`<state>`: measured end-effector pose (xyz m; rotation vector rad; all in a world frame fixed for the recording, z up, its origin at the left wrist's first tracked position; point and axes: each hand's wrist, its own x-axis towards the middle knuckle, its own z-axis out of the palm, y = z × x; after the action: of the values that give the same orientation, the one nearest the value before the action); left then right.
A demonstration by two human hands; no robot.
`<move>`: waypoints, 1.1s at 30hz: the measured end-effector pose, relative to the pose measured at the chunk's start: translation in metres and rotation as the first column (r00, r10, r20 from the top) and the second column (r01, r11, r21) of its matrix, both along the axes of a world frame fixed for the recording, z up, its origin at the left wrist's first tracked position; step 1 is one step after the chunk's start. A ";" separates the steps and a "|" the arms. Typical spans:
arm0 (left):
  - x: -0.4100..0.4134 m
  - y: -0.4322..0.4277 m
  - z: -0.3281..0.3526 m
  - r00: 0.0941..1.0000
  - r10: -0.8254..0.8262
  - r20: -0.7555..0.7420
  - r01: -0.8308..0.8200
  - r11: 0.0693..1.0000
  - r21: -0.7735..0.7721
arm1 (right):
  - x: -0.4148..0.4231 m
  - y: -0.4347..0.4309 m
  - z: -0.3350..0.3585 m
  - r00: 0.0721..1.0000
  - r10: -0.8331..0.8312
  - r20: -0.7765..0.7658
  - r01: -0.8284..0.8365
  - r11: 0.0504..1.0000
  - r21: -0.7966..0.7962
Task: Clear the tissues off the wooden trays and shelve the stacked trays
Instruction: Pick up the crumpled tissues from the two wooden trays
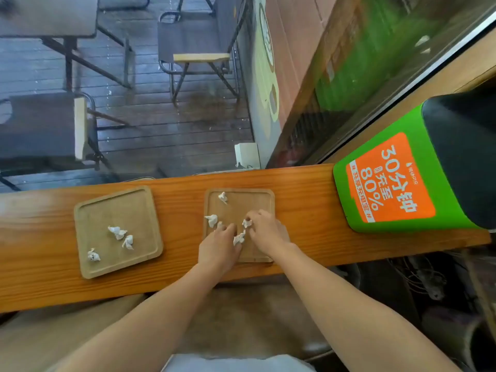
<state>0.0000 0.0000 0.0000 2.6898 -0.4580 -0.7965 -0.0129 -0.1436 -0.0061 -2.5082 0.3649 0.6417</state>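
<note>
Two square wooden trays lie on a narrow wooden counter (308,210). The left tray (94,210) holds three crumpled white tissues, such as one in its middle (117,232). On the right tray (264,202) are loose tissues at the far edge (223,197) and the left side (212,220). Both hands rest over this tray. My left hand (218,248) pinches a tissue (239,239) at its fingertips. My right hand (267,232) pinches another tissue (247,223).
A green box with an orange label (389,183) stands on the counter's right end. Behind the counter is a window onto a wet deck with folding chairs (198,49) and a table (48,17). Cables lie on the floor at the lower right.
</note>
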 end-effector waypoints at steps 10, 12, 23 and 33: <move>-0.003 -0.017 -0.019 0.999 0.030 0.025 -0.029 0.998 -0.047 | 0.003 0.001 -0.028 0.999 0.027 -0.025 -0.026 0.999 0.024; -0.005 -0.017 -0.023 1.000 0.022 0.012 -0.022 0.999 -0.047 | 0.000 0.001 -0.030 1.000 0.012 -0.018 -0.012 1.000 0.022; -0.012 -0.003 -0.028 0.997 0.016 -0.081 -0.021 0.998 -0.060 | -0.015 -0.001 -0.022 1.000 -0.021 0.006 0.022 0.999 -0.028; -0.018 0.033 -0.016 0.990 0.127 -0.065 -0.132 0.987 -0.089 | -0.016 0.016 -0.013 0.996 -0.058 -0.066 0.061 0.997 0.046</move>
<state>-0.0182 0.0335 -0.0157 2.5723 -0.2954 -0.7948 -0.0290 -0.1275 -0.0190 -2.4261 0.4406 0.7008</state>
